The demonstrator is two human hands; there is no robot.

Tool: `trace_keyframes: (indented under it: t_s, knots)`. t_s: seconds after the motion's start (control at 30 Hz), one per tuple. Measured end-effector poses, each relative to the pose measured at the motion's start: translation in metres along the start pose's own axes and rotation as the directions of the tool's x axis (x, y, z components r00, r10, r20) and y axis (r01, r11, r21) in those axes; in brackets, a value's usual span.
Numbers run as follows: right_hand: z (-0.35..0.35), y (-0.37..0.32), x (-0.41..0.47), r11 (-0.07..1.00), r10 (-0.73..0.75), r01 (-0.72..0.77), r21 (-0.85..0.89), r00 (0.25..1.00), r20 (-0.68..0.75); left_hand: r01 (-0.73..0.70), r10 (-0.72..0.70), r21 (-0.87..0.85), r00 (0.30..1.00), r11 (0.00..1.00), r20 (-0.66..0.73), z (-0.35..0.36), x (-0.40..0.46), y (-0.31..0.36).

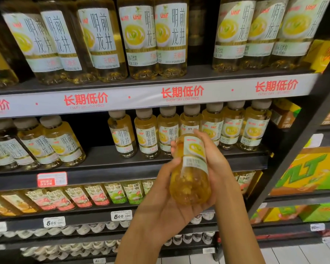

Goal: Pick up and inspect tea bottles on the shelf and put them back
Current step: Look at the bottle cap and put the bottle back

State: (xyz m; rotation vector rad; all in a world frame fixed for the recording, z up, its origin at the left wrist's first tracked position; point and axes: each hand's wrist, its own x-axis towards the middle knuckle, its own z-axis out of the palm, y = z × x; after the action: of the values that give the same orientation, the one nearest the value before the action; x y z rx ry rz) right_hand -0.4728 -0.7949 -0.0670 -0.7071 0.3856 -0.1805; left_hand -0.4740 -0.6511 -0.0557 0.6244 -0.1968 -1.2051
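I hold one yellow tea bottle [191, 168] tilted, its base toward me and its cap end pointing at the shelf. My left hand [166, 202] cups it from below and the left, fingers curled round its lower body. My right hand [215, 161] grips its right side, fingertips reaching up near the cap. Its pale label with a yellow cup picture faces up. Behind it, a row of the same tea bottles [147, 134] with beige caps stands on the middle shelf [111, 164]. Larger bottles of the same tea [139, 35] fill the upper shelf.
A gap in the middle shelf row lies between the left bottle group [61, 141] and the right one. Lower shelves hold small tea bottles [95, 195] and price tags [121, 215]. Yellow-green drink cartons [309, 172] fill the neighbouring rack at right, past a dark upright post [301, 141].
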Motion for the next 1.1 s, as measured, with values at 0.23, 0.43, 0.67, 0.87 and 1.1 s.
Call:
trace_keyframes:
  t_s: [0.23, 0.43, 0.67, 0.87, 1.1]
  knots:
    - [-0.007, -0.016, -0.020, 0.930, -0.334, 0.341, -0.135, 0.940, 0.073, 0.055, 0.056, 0.598, 0.985, 0.799, -0.166, -0.011, 0.001, 0.005]
    - [-0.001, -0.018, -0.032, 0.756, -0.522, 0.555, -0.347, 0.831, 0.191, -0.003, 0.155, 0.873, 0.984, 0.488, -0.083, -0.020, -0.004, 0.001]
    - [0.009, -0.018, -0.041, 0.728, -0.492, 0.545, -0.417, 0.838, 0.236, -0.232, 0.427, 0.856, 0.904, 0.462, 0.015, -0.025, 0.005, 0.000]
    - [0.016, -0.020, -0.055, 0.628, -0.494, 0.689, -0.361, 0.712, 0.500, -0.359, 0.563, 0.856, 0.821, 0.371, 0.101, -0.027, 0.017, 0.003]
    - [0.016, -0.027, -0.065, 0.548, -0.379, 0.756, -0.358, 0.606, 0.700, -0.461, 0.714, 0.878, 0.657, 0.126, 0.242, -0.031, 0.014, 0.015]
